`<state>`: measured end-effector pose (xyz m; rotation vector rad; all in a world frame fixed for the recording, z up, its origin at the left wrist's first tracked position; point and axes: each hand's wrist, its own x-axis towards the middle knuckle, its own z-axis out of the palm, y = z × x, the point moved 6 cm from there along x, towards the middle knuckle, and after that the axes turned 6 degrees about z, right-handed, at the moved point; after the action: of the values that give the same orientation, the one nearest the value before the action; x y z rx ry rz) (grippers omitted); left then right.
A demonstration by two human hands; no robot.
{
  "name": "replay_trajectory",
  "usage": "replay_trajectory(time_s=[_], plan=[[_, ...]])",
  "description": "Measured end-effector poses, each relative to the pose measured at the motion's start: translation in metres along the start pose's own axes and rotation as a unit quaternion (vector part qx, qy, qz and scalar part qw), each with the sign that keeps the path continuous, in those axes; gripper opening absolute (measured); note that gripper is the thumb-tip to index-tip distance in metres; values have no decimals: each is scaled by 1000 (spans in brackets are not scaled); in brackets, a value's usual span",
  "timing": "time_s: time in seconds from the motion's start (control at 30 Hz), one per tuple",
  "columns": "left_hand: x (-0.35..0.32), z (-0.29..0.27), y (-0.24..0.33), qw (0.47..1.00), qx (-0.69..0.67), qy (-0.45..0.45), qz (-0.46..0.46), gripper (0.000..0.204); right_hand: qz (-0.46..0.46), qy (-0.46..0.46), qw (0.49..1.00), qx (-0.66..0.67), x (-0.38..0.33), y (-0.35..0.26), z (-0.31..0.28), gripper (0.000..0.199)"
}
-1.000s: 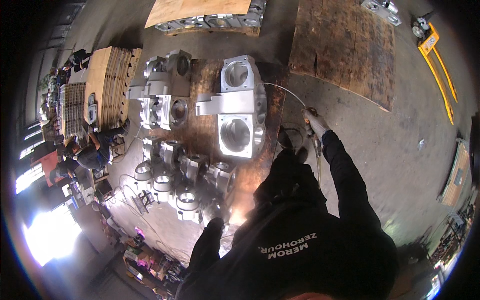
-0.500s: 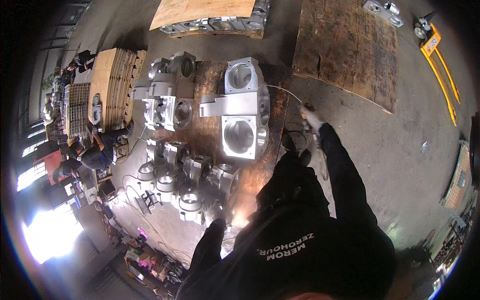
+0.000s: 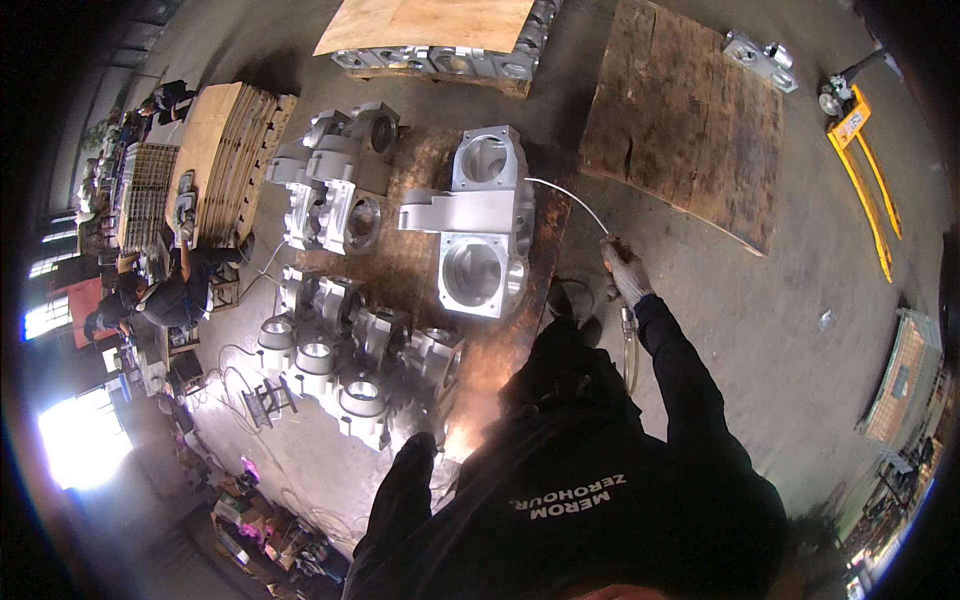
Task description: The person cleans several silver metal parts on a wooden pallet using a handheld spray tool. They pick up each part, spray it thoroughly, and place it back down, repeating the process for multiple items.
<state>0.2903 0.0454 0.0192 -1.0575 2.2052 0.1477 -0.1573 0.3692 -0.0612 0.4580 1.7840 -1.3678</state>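
Note:
My right hand (image 3: 627, 276), in a pale glove, is closed round an air blow gun with a hose (image 3: 630, 352) hanging below it. From the gun a long thin curved tube (image 3: 575, 196) reaches left to the side of a large silver metal casting (image 3: 470, 212). Two big round bores face up in that casting, which lies on a worn wooden board (image 3: 512, 352). My left arm (image 3: 398, 492) is bent low beside the board, near several smaller castings (image 3: 362, 398). Its dark end hides the fingers.
More castings (image 3: 352, 190) stand at the board's left. Beyond lie a covered pallet of castings (image 3: 440, 62) and a wooden sheet (image 3: 690, 130) with one casting on it. A yellow pallet jack (image 3: 862, 170) stands far right. At left, a person (image 3: 180, 290) works beside stacked boards (image 3: 225, 165).
My right hand has come nearer to me with the blow gun, and the thin tube slopes more steeply toward the casting. The whole view has shifted slightly. My left arm stays bent.

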Motion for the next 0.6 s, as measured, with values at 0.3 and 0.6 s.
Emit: replay_trajectory(time_s=[0.3, 0.6], plan=[[3, 5, -3, 1000, 6, 6, 15, 49, 88, -64, 993, 53, 19, -6, 29, 40], [4, -1, 2, 999, 17, 16, 29, 45, 71, -59, 995, 27, 36, -12, 19, 45]])
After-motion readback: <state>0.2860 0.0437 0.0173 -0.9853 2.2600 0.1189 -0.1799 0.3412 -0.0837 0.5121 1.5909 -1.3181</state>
